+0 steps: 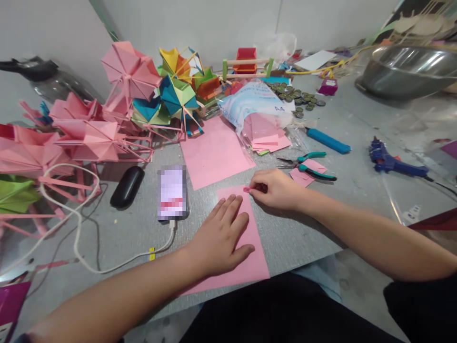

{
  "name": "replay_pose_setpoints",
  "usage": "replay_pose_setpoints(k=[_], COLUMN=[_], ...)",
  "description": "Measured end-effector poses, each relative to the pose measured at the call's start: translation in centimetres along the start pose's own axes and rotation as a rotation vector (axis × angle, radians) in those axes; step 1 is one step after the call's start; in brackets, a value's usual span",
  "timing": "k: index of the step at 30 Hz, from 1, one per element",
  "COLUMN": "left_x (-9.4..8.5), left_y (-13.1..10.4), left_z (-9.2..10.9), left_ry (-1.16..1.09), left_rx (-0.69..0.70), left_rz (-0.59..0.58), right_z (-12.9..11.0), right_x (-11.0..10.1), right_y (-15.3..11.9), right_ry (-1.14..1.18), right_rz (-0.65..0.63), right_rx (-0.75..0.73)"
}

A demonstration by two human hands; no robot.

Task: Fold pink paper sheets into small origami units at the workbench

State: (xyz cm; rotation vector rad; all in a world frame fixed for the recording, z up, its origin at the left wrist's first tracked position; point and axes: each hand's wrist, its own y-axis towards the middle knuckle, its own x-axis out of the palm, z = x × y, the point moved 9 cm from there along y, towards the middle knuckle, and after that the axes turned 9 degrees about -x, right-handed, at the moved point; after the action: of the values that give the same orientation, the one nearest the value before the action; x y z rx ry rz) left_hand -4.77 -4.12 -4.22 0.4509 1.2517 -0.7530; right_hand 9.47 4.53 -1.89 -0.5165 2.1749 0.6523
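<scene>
My left hand [219, 240] lies flat with fingers spread on a pink paper sheet [255, 259] at the table's front edge. At that sheet's top right corner, my right hand [273, 189] pinches a small pink piece [246, 189] between thumb and fingertips. Behind it lies a second pink sheet [214, 152]. To the right of my right hand, pliers with teal handles [314, 166] rest partly over a small pink paper [303, 177].
Pink folded paper models [89, 136] fill the left side. A phone [172, 193] with a white cable and a black case [127, 187] lie nearer. Rightward are a blue-handled tool [328, 140], a glue gun [396, 162] and a metal bowl [410, 71].
</scene>
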Motion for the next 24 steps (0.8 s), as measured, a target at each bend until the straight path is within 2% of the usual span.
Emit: replay_pose_setpoints(k=[7, 13, 18, 24], left_x=[-0.1, -0.2, -0.1, -0.2], left_y=[0.2, 0.1, 0.1, 0.1], left_z=[-0.1, -0.3, -0.3, -0.3], left_ry=[-0.025, -0.044, -0.03, -0.015], left_rx=[-0.005, -0.013, -0.01, -0.004], left_rz=[-0.004, -0.001, -0.008, 0.008], right_z=[0.8, 0.8, 0.2, 1.3], right_x=[-0.3, -0.4, 0.2, -0.3], right_y=[0.7, 0.5, 0.3, 0.3], right_ry=[-0.045, -0.048, 0.005, -0.075], right_rz=[0.089, 0.116, 0.047, 0.03], right_rx=[0.063, 0.089, 0.061, 0.135])
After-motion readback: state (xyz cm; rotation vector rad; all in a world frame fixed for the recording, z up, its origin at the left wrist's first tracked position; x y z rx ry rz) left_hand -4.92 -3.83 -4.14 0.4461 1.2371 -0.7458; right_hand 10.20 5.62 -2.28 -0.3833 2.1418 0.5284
